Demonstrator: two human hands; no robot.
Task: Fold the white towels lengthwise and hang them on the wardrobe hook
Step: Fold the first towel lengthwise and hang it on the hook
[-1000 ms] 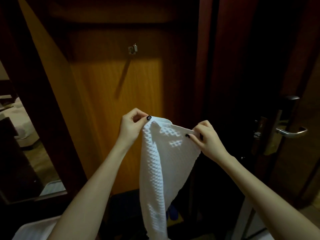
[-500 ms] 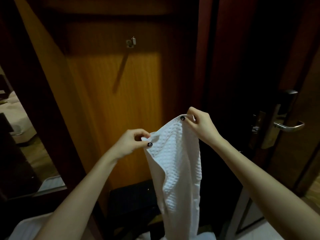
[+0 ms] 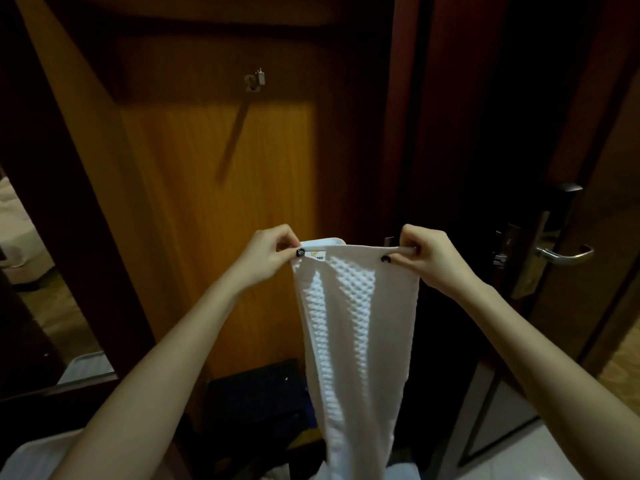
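A white waffle-weave towel [image 3: 353,327] hangs in a long narrow strip in front of me, its top edge pulled level. My left hand [image 3: 266,254] pinches the top left corner, beside a small label. My right hand [image 3: 427,258] pinches the top right corner. The lower end of the towel runs out of view at the bottom. A small metal hook [image 3: 255,79] sits on the orange wooden back panel [image 3: 214,202] of the wardrobe, well above both hands and a little left of the towel.
A dark door with a metal lever handle [image 3: 562,252] stands at the right. A dark red wardrobe post [image 3: 412,133] rises behind the towel. Dark items [image 3: 256,400] lie on the wardrobe floor. More white cloth [image 3: 38,455] shows bottom left. A mirror panel [image 3: 31,278] at the left shows a bed.
Both hands came level and moved apart, stretching the towel's top edge flat; before, the right hand was higher and the left lower. The towel now hangs straighter.
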